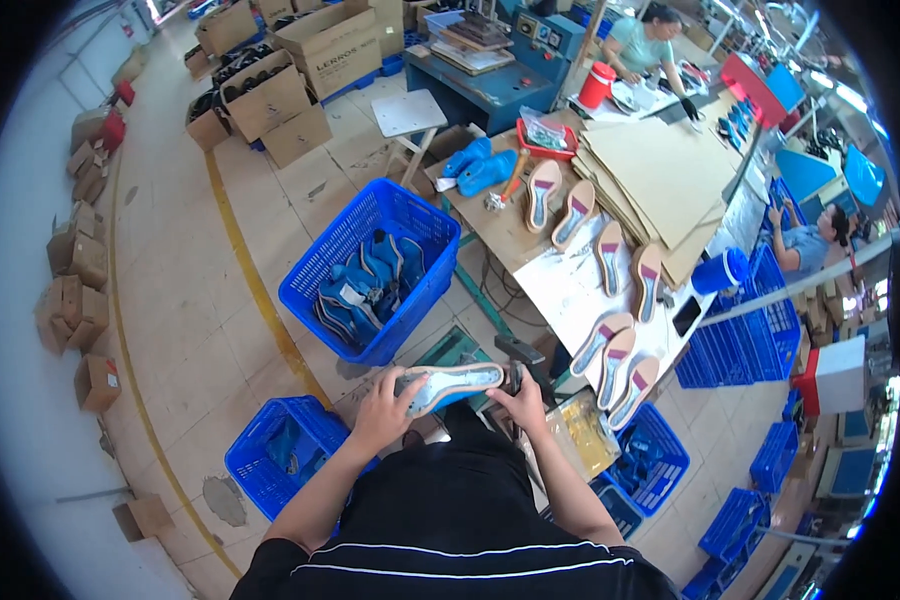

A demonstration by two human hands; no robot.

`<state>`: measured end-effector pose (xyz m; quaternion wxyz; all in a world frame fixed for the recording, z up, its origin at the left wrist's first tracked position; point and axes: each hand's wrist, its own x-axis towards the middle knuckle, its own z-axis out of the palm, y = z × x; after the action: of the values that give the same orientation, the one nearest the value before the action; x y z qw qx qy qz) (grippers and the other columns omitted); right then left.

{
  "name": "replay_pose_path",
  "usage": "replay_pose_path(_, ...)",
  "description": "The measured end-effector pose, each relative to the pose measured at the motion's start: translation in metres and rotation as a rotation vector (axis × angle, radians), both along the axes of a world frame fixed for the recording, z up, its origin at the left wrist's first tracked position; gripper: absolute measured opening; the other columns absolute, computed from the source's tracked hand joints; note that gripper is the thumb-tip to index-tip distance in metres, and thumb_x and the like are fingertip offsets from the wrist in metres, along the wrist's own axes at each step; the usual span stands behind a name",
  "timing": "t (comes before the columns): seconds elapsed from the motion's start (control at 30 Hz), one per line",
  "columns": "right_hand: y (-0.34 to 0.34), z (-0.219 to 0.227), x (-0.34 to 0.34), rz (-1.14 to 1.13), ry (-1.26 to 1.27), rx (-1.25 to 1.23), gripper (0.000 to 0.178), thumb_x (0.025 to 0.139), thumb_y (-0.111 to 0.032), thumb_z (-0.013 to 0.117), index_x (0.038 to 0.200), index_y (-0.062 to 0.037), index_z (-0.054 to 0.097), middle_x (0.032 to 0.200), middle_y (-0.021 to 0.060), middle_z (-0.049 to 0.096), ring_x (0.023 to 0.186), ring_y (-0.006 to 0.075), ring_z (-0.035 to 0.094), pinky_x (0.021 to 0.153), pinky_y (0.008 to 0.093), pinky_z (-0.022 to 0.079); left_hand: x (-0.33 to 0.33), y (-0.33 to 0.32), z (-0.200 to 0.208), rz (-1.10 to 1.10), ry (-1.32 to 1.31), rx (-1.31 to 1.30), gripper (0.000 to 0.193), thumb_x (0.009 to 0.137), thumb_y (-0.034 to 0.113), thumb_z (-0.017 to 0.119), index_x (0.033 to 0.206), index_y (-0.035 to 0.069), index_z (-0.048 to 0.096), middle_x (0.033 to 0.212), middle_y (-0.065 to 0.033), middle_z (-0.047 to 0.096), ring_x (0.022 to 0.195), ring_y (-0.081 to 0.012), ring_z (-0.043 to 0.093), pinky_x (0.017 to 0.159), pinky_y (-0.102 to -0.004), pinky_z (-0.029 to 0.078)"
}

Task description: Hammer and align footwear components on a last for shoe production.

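Observation:
In front of my body, a shoe part (457, 380) lies sideways with its pale, whitish underside up, a tan rim round it and blue below. My left hand (382, 412) is closed round its left end. At its other end my right hand (524, 402) is closed, thumb and fingers at a small dark piece that I cannot make out. A dark metal tool head (519, 350) stands just beyond that hand. Several tan soles (611, 258) with white and purple insides lie on the table (538, 280) to the right.
A blue basket (305, 262) of blue shoe parts stands ahead, with another blue basket (260, 490) at left and one (670, 470) at right. Cardboard sheets (660, 170) and a blue jug (718, 272) are on the table. A person (645, 45) works at the far end.

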<state>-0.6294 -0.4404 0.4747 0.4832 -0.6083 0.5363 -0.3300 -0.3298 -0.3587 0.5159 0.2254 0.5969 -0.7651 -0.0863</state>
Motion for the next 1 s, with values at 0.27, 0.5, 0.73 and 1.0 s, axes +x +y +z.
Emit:
replay_pose_path(0.27, -0.027, 0.014, -0.013, 0.076, -0.07, 0.001, 0.038, 0.087, -0.023, 0.09, 0.095, -0.0007, 0.06, 0.083, 0.0023, 0.067, 0.081, 0.0102, 0.061, 0.074, 0.0297, 0.053, 0.02, -0.009, 0.051, 0.042, 0.333, -0.088, 0.056, 0.079, 0.013, 0.086, 0.132, 0.012, 0.068, 0.14, -0.0169, 0.059, 0.124, -0.0347, 0.065, 0.096, -0.043, 0.059)
replay_pose_path(0.5, -0.053, 0.05, 0.02, 0.012, -0.391, 0.392, 0.028, 0.106, -0.03, 0.071, 0.091, -0.0076, 0.061, 0.072, -0.005, 0.054, 0.059, 0.0038, 0.048, 0.052, 0.0242, 0.038, 0.028, -0.049, 0.1, 0.42, 0.861, -0.145, 0.025, 0.087, 0.02, 0.088, 0.089, 0.001, 0.072, 0.077, -0.006, 0.065, 0.068, -0.016, 0.06, 0.062, -0.0304, 0.046)
replay_pose_path(0.73, -0.133, -0.008, -0.004, 0.057, -0.157, 0.599, 0.04, 0.107, -0.041, 0.066, 0.083, -0.0115, 0.054, 0.062, 0.0008, 0.05, 0.04, 0.0097, 0.039, 0.036, 0.0275, 0.03, 0.031, -0.003, 0.084, 0.83, 0.923, -0.192, 0.028, 0.091, 0.026, 0.086, 0.088, 0.002, 0.071, 0.074, -0.003, 0.064, 0.069, -0.0084, 0.058, 0.062, -0.0288, 0.048)
replay_pose_path(1.0, -0.247, -0.181, -0.13, -0.005, 0.884, -0.186, 0.026, 0.089, -0.013, 0.065, 0.1, 0.0106, 0.069, 0.096, 0.0337, 0.071, 0.096, 0.053, 0.069, 0.087, 0.0558, 0.054, -0.004, 0.117, 0.048, 1.496, 0.435, -0.07, 0.038, 0.086, 0.035, 0.087, 0.084, 0.002, 0.066, 0.078, -0.0178, 0.066, 0.07, -0.0348, 0.066, 0.064, -0.0423, 0.052)
